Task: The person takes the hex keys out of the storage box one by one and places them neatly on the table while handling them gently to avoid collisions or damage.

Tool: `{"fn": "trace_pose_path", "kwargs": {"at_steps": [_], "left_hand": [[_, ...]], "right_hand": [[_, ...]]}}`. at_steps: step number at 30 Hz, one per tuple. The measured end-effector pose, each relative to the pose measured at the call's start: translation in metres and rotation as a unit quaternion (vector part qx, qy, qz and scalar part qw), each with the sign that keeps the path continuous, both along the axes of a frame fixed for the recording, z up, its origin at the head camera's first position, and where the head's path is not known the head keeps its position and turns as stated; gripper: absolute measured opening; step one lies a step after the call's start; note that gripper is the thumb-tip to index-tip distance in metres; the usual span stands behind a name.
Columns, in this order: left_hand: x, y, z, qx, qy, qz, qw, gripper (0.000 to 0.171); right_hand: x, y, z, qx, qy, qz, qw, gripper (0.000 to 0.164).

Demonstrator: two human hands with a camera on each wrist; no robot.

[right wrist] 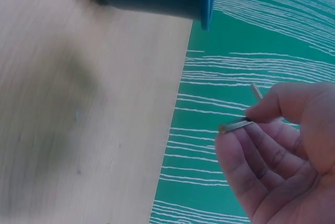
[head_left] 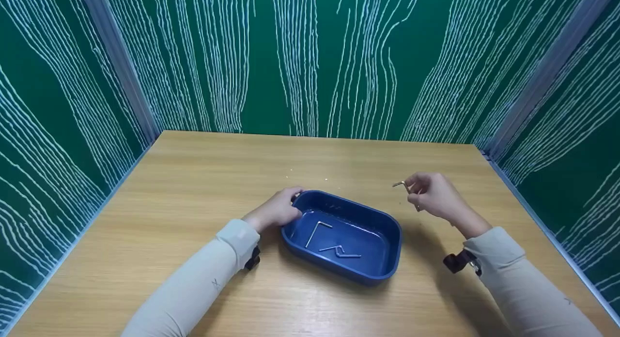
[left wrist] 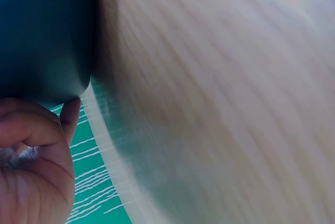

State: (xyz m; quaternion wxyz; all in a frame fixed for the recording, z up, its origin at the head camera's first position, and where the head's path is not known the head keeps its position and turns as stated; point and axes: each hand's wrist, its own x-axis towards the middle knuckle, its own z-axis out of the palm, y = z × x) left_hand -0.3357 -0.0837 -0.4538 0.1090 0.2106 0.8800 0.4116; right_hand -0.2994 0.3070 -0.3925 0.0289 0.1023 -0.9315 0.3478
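My left hand (head_left: 276, 208) grips the left end of a blue plastic basin (head_left: 393, 259), thumb over the rim and fingers outside. In the left wrist view the curled fingers (left wrist: 31, 127) are against the basin's dark side (left wrist: 47, 30). Inside the basin lie several L-shaped hex keys: one hex key (head_left: 312, 235) towards the left, others (head_left: 349, 255) close together near the front wall. To the right of the basin, my right hand (head_left: 436, 196) pinches another hex key (head_left: 399, 183) between thumb and fingertips, raised above the table. Its end (right wrist: 234, 125) sticks out past the fingers in the right wrist view.
The wooden table (head_left: 218, 162) carries a few tiny pale specks (head_left: 326, 179) behind the basin. Green walls (head_left: 261, 61) with white wavy lines stand at the back and both sides, joined by grey corner posts (head_left: 121, 70).
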Motion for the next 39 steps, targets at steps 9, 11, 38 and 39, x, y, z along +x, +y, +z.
{"fn": "trace_pose_path", "kwargs": {"at_steps": [9,11,38,39], "left_hand": [[0.001,0.0,0.001,-0.002,0.007,0.003,1.0,0.049],[0.002,0.0,0.001,-0.004,0.006,0.003,1.0,0.05],[0.004,0.002,0.004,-0.007,0.006,0.008,0.9999,0.056],[0.004,0.002,0.004,-0.008,0.007,0.008,0.9999,0.056]], "right_hand": [[-0.006,0.011,-0.001,-0.006,0.001,-0.004,1.0,0.027],[-0.006,0.013,-0.002,-0.01,-0.003,-0.006,1.0,0.027],[-0.013,0.039,-0.011,-0.002,-0.053,-0.056,0.997,0.035],[-0.013,0.04,-0.012,-0.003,-0.052,-0.057,0.997,0.035]]}}
